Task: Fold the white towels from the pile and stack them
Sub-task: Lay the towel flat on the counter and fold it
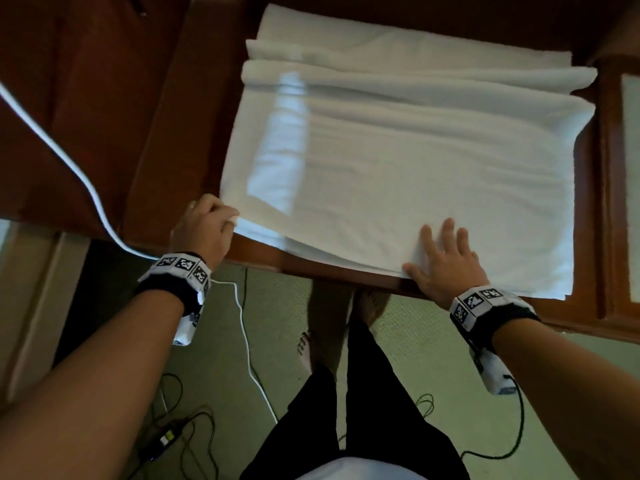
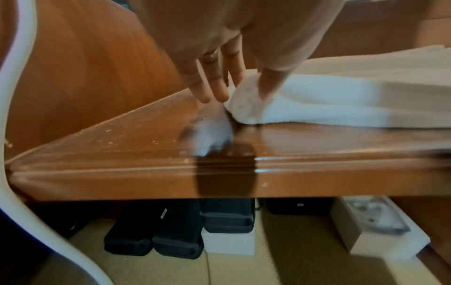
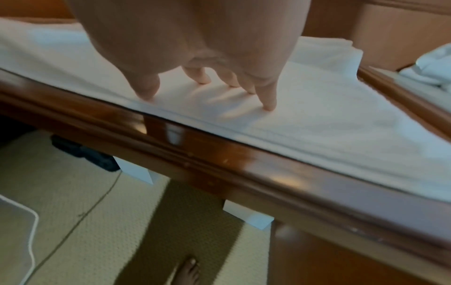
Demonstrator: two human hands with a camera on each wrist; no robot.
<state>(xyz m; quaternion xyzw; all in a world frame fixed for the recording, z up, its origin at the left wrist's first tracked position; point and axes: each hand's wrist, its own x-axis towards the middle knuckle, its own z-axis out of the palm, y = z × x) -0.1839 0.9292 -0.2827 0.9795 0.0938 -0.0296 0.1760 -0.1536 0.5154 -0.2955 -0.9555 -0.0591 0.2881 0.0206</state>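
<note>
Near edge of desk (image 1: pixel 332 268): R hand (image 1: pixel 446 261) flat, fingers straight and spread, pressing on top towel (image 1: pixel 398 174) just inside its near hem. L hand (image 1: pixel 207 226) at towel's near-left corner, thumb and fingers pinching the cloth. Towel lies spread across desk, layered hems along near side. Beyond it, far side: more folded towels (image 1: pixel 381 46), stacked, edges stepped. Floor below: white cable (image 1: pixel 246 341).

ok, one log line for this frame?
step: folding towel | left hand: pinches near-left corner | right hand: flat on near edge | table
</note>
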